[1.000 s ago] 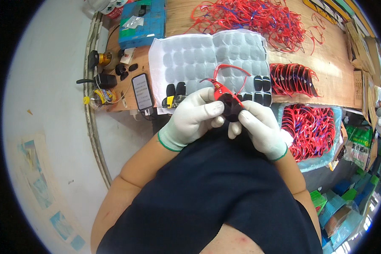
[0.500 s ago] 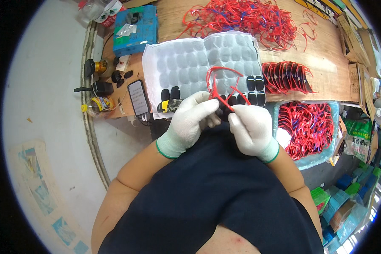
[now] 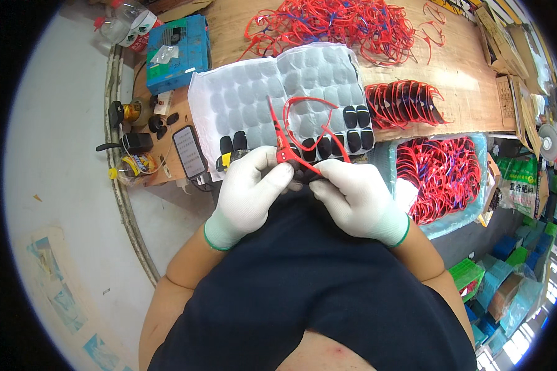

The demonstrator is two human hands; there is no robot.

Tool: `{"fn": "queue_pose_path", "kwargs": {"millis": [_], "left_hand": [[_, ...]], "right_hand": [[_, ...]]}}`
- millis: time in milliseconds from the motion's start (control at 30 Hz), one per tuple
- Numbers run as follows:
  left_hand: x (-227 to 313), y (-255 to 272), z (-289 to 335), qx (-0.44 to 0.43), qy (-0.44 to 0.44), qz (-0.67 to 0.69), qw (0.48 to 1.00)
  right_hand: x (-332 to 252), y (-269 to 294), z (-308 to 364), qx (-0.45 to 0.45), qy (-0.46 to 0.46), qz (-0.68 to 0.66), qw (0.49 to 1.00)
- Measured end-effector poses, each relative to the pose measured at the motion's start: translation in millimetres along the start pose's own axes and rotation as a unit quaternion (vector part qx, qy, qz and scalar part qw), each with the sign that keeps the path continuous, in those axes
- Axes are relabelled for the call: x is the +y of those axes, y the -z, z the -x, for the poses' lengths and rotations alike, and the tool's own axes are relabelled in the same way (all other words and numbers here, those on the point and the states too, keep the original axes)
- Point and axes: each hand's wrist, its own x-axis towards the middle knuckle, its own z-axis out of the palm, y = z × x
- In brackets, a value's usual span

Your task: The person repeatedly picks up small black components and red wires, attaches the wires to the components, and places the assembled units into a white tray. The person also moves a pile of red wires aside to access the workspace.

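The left hand (image 3: 247, 188), in a white knit glove, pinches the hinge corner of a red glasses frame (image 3: 286, 156); the right hand (image 3: 359, 191) grips its other end, probably because something so thin and bendy needs steadying from both sides. The frame sits before the chest at the near edge of a dimpled tray (image 3: 199, 93), whose rounded hollows likely keep the smooth black lenses (image 3: 354, 141) apart.

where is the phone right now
In the head view, the smartphone lies screen-up on the left end of the wooden table, between the yellow-capped bottle and the white sheet.
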Motion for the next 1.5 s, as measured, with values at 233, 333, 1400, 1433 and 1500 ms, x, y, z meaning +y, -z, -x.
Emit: {"fn": "queue_pose_path", "kwargs": {"millis": [233,333,1400,1433,1500], "left_hand": [[4,-4,-2,0.007,-0.039,-0.048,0.998],[5,-7,-6,-0.025,-0.018,-0.001,1.0],[5,-13,-14,-0.006,-0.05,0.047,0.998],[1,-11,-16,-0.014,-0.055,0.062,0.996],[-1,-11,-21,-0.024,-0.039,0.057,0.997]], "right_hand": [[-10,-7,-7,0.052,-0.098,-0.129,0.985],[-10,-16,-9,0.096,-0.116,-0.156,0.976],[-1,3,-7,0.108,0.014,-0.079,0.991],[3,3,-6,0.111,0.012,-0.08,0.991],[11,5,-5,0.126,0.014,-0.089,0.988]]}}
